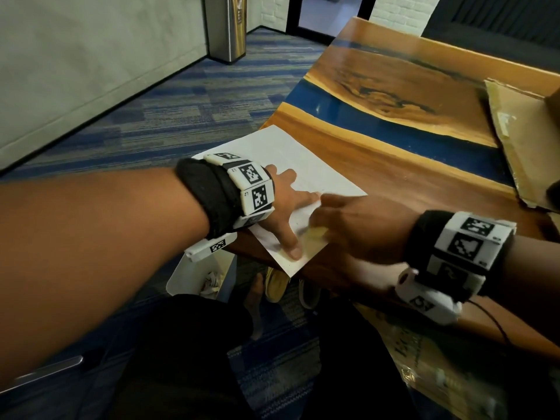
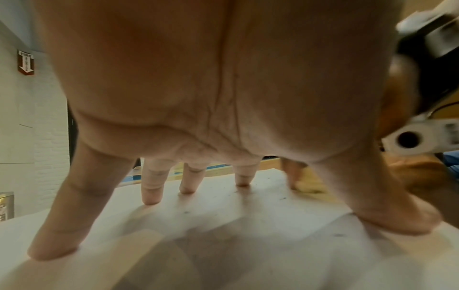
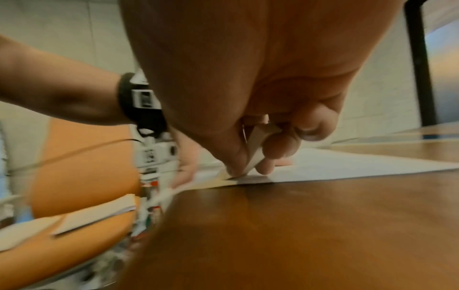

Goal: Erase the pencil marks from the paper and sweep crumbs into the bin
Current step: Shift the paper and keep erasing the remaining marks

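Observation:
A white sheet of paper (image 1: 291,153) lies at the near left corner of the wooden table (image 1: 394,165). My left hand (image 1: 288,207) presses it flat with its fingers spread and straight; the fingertips (image 2: 150,198) stand on the paper (image 2: 223,235). My right hand (image 1: 348,225) pinches a pale eraser (image 3: 255,147) between thumb and fingers, its lower end on the paper (image 3: 347,166) near the sheet's near edge. The eraser (image 1: 315,234) shows blurred in the head view. Small dark crumbs (image 2: 283,198) lie scattered on the sheet.
A white bin (image 1: 194,277) with crumpled paper in it stands on the carpet below the table's corner. Cardboard (image 1: 521,140) lies at the table's right. A metal bin (image 1: 225,28) stands by the far wall. An orange chair (image 3: 74,176) with paper on it is beside the table.

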Motion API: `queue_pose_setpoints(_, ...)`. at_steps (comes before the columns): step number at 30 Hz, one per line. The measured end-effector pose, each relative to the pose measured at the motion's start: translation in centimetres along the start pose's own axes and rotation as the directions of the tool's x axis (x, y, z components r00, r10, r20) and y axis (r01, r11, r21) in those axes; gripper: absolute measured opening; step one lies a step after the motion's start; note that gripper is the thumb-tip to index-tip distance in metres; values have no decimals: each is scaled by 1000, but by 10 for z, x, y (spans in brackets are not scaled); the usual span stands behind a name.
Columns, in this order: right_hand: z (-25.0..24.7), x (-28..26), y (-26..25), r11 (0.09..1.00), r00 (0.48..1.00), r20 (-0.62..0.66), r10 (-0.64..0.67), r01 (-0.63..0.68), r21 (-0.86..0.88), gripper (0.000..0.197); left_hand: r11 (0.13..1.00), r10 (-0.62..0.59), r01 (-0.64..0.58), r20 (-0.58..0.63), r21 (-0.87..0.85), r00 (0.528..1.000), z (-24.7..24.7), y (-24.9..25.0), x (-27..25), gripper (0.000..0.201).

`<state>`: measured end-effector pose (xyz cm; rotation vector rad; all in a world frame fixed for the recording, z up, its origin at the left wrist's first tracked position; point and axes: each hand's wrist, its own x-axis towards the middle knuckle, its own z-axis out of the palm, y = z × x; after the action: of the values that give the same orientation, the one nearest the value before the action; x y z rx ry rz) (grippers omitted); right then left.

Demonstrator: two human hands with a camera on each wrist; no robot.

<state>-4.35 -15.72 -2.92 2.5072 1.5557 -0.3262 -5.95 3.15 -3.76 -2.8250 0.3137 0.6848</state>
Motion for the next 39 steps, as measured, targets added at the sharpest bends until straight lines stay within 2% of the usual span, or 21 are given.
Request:
queue_pose_setpoints(3, -1, 5, 36, 975, 976, -50, 212, -215, -66, 32, 1000, -2, 2, 13, 17, 1000, -1, 1, -1, 130)
queue_pose_setpoints(4, 1, 4, 39, 969, 970, -61, 235, -239, -59, 31, 1000, -2, 2, 16, 16, 1000, -2, 1, -1, 129)
queue_pose_setpoints(5, 2, 3, 33, 975, 975, -60, 215, -217, -44, 30, 1000, -3, 3, 18, 11, 1000, -3, 1, -1, 129)
queue_pose_setpoints(8, 8, -7, -1, 999, 1000, 3, -11, 10, 44, 30, 1000, -12, 12, 28, -13, 1000, -5, 2, -1, 129)
queue_pose_setpoints(9, 8, -8, -4, 998, 999, 20, -44, 43, 44, 30, 1000, -15, 15, 30, -12, 999, -5, 2, -2, 129)
queue_pose_setpoints(10, 6, -5, 2, 999, 999, 15, -32, 32, 20, 31, 1000, -14, 15, 31, -7, 999, -6, 3, -2, 128)
queue_pose_setpoints(13, 2, 2, 31, 982, 983, -51, 177, -180, -52, 34, 1000, -11, 11, 28, 15, 1000, -6, 4, -2, 127)
queue_pose_setpoints(14, 3, 0, 33, 980, 980, -67, 185, -189, -59, 34, 1000, -13, 12, 31, 19, 999, -6, 4, -2, 127)
queue_pose_setpoints(18, 10, -17, -6, 997, 997, 0, -77, 77, 13, 37, 1000, -12, 12, 36, 3, 999, -8, 5, -2, 128)
queue_pose_setpoints(19, 8, -18, -4, 998, 998, 13, -67, 67, 12, 38, 1000, -12, 12, 38, 5, 999, -9, 5, -2, 128)
queue_pose_setpoints(22, 5, -14, 27, 988, 989, -52, 137, -140, -59, 34, 1000, -12, 11, 42, 9, 999, -10, 7, -1, 127)
queue_pose_setpoints(23, 6, -14, 29, 986, 987, -57, 151, -154, -69, 33, 1000, -13, 12, 44, 14, 999, -10, 7, -1, 127)
queue_pose_setpoints(27, 10, -23, -7, 996, 996, -8, -91, 91, -17, 40, 1000, -7, 7, 44, 3, 999, -11, 6, 0, 129)
queue_pose_setpoints(28, 8, -23, -6, 996, 996, 4, -87, 87, -36, 40, 1000, -8, 7, 43, 6, 999, -11, 6, 0, 129)
queue_pose_setpoints(32, -1, -14, 30, 977, 980, 8, 196, -195, -90, 33, 1000, -10, 9, 52, 11, 999, -10, 6, -2, 126)
queue_pose_setpoints(38, 0, -15, 29, 960, 970, -5, 245, -243, -138, 33, 997, -47, 48, 9, -55, 999, -4, 13, -1, 115)
queue_pose_setpoints(39, 1, -17, 23, 969, 976, -19, 216, -217, -121, 34, 997, -55, 55, -1, -58, 998, -3, 15, -1, 115)
